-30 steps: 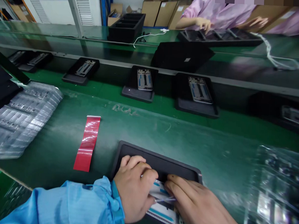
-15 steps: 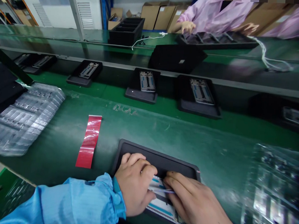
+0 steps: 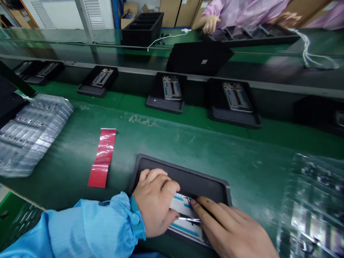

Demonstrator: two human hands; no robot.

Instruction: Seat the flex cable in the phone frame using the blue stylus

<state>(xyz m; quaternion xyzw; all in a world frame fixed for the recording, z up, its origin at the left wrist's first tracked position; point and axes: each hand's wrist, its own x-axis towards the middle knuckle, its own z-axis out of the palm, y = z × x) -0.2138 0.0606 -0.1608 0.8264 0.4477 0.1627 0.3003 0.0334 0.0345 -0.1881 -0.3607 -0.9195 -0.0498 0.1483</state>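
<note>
A phone frame (image 3: 185, 217) with blue strips lies in a dark rubber-edged tray (image 3: 181, 168) at the bottom centre. My left hand (image 3: 154, 202), in a blue sleeve, curls over the frame's left side. My right hand (image 3: 233, 232) lies across its right side, fingertips on the frame. Between the two hands runs a thin silver strip (image 3: 189, 219), its ends partly hidden by my fingers. Much of the frame is covered by my hands. To the left of the tray lies a red film strip (image 3: 103, 158).
Transparent blister trays lie on the green belt at left (image 3: 29, 136) and right (image 3: 313, 215). Black trays (image 3: 166, 92) with phone frames stand on a farther belt. Beyond, a co-worker's hand (image 3: 210, 24) is over a dark divided tray (image 3: 250, 36), and cardboard boxes stand behind.
My right hand has shifted slightly right, showing more of the frame. The whole scene sits a little higher in the picture. The co-worker's nearer hand has lowered toward the divided tray.
</note>
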